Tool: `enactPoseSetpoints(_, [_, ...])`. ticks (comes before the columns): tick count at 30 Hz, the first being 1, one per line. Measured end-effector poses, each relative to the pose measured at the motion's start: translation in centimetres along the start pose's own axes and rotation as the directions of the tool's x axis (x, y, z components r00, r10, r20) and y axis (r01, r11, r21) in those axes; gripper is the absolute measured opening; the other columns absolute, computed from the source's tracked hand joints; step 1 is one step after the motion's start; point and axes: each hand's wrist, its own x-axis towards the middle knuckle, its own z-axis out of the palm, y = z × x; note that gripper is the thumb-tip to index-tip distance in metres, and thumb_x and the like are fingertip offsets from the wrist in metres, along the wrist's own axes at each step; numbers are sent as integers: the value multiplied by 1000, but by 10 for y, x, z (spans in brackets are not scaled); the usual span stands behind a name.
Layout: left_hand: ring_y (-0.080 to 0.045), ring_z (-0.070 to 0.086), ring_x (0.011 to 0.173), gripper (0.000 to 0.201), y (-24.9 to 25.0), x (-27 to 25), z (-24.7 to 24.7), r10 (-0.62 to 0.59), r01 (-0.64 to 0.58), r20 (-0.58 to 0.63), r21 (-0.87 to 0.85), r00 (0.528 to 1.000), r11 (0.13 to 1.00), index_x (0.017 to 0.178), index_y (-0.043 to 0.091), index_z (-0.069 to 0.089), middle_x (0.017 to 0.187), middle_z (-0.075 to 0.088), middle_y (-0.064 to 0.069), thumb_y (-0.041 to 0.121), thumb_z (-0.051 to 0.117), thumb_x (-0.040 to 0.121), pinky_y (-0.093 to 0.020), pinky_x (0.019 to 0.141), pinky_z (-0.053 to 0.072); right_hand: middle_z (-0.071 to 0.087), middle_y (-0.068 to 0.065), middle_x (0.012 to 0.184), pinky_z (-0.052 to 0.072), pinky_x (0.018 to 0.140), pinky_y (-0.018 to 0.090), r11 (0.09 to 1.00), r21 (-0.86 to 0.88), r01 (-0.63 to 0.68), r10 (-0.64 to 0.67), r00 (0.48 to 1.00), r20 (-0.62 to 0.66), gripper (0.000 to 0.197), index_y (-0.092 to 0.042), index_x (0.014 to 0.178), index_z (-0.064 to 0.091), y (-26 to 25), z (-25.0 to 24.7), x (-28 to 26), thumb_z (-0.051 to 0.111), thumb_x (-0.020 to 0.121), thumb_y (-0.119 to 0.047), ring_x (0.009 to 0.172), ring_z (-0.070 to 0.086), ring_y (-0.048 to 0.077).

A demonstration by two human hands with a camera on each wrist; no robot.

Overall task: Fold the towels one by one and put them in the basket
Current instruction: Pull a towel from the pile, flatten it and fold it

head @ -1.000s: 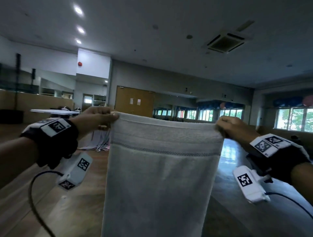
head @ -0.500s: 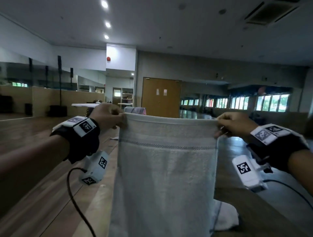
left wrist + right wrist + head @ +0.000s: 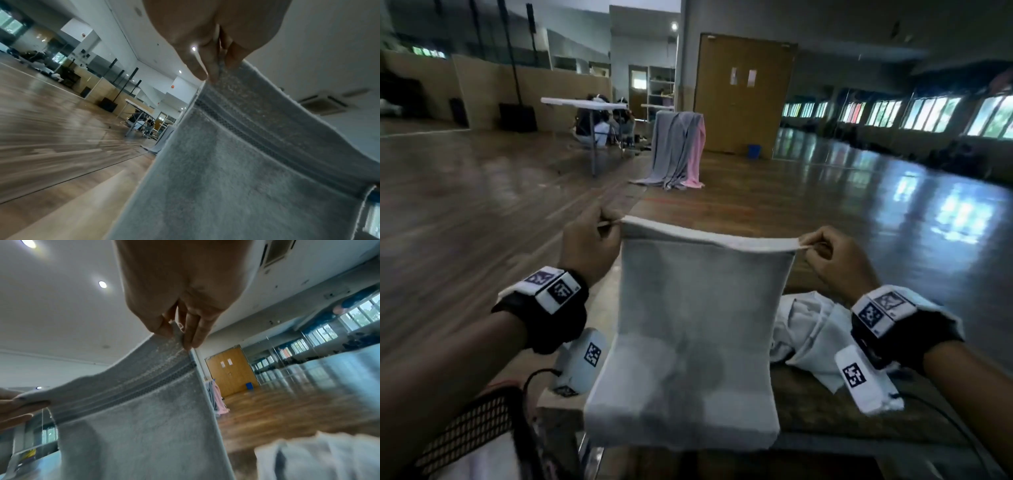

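A grey-white towel hangs stretched between both hands, and its lower part lies over the near edge of the wooden table. My left hand pinches the towel's top left corner; the left wrist view shows the fingers closed on the woven band of the towel. My right hand pinches the top right corner, with thumb and fingers clamped on the towel hem. A black mesh basket with white cloth inside stands at the lower left.
A crumpled white towel lies on the table right of the held one. Far off on the wooden floor stand a white folding table and a stand draped with grey and pink cloth. Wooden doors are behind.
Both hands have come down from chest height with the towel, and its lower half now lies on the table. The head view has tilted down, showing the basket and the crumpled towel.
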Motion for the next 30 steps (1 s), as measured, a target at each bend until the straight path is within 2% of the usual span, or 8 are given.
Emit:
enactPoseSetpoints(4, [-25, 67, 83, 5, -47, -76, -4, -33, 26, 434, 22, 900, 999, 83, 1, 61, 92, 69, -16, -4, 60, 81, 1, 70, 41, 70, 7, 85, 50, 73, 32, 989, -121, -90, 117, 963, 244, 11, -11, 81, 65, 51, 40, -63, 62, 80, -1, 79, 66, 22])
enactPoseSetpoints(8, [-19, 66, 90, 8, -83, -139, -20, -112, -114, 812, 214, 573, 970, 89, 12, 66, 95, 70, 3, 14, 60, 83, -15, 75, 46, 71, 3, 93, 51, 81, 30, 953, -304, -2, 201, 753, 626, 11, -13, 84, 71, 88, 69, -138, 64, 79, -7, 91, 67, 20])
enactPoseSetpoints(10, [-17, 63, 94, 18, -94, -156, -25, -140, -290, 896, 280, 421, 915, 99, 25, 65, 105, 67, 9, 27, 55, 84, -26, 79, 48, 71, 2, 105, 51, 86, 32, 944, -323, 68, 166, 750, 640, 12, -15, 85, 72, 98, 75, -163, 67, 77, -9, 98, 66, 17])
enactPoseSetpoints(11, [-16, 63, 94, 20, -98, -158, -25, -120, -366, 907, 281, 404, 887, 102, 31, 64, 108, 66, 12, 33, 53, 85, -29, 79, 49, 71, -1, 107, 52, 87, 30, 942, -326, 80, 142, 785, 603, 13, -17, 85, 74, 101, 75, -167, 69, 75, -9, 99, 66, 15])
enactPoseSetpoints(16, [-19, 63, 88, 19, -107, -147, -8, -99, -400, 868, 321, 486, 858, 99, 34, 63, 103, 68, 12, 39, 53, 84, -30, 76, 47, 74, -2, 97, 55, 76, 40, 911, -379, 165, 39, 879, 476, 14, -24, 78, 77, 109, 86, -153, 76, 70, -11, 88, 68, 21])
enactPoseSetpoints(24, [-27, 63, 84, 17, -102, -115, 47, -261, -329, 778, 509, 571, 796, 97, 25, 63, 92, 71, -4, 28, 50, 88, -29, 70, 37, 61, 7, 105, 50, 80, 40, 836, -549, -13, 256, 894, 369, 17, -23, 89, 75, 125, 125, -96, 59, 84, -19, 94, 60, 29])
enactPoseSetpoints(27, [-26, 63, 84, 14, -96, -112, 42, -259, -291, 767, 498, 586, 817, 96, 24, 61, 91, 71, -3, 27, 50, 88, -29, 70, 35, 65, 4, 102, 49, 78, 38, 846, -532, 25, 178, 928, 327, 15, -20, 89, 71, 118, 121, -97, 57, 84, -18, 90, 61, 27])
enactPoseSetpoints(30, [-23, 65, 84, 9, -96, -113, 25, -159, -188, 702, 390, 694, 901, 94, 20, 62, 95, 71, 2, 20, 54, 88, -31, 76, 43, 66, 5, 91, 51, 73, 39, 904, -422, 69, 18, 980, 200, 9, -15, 88, 67, 106, 108, -104, 61, 81, -11, 82, 59, 22])
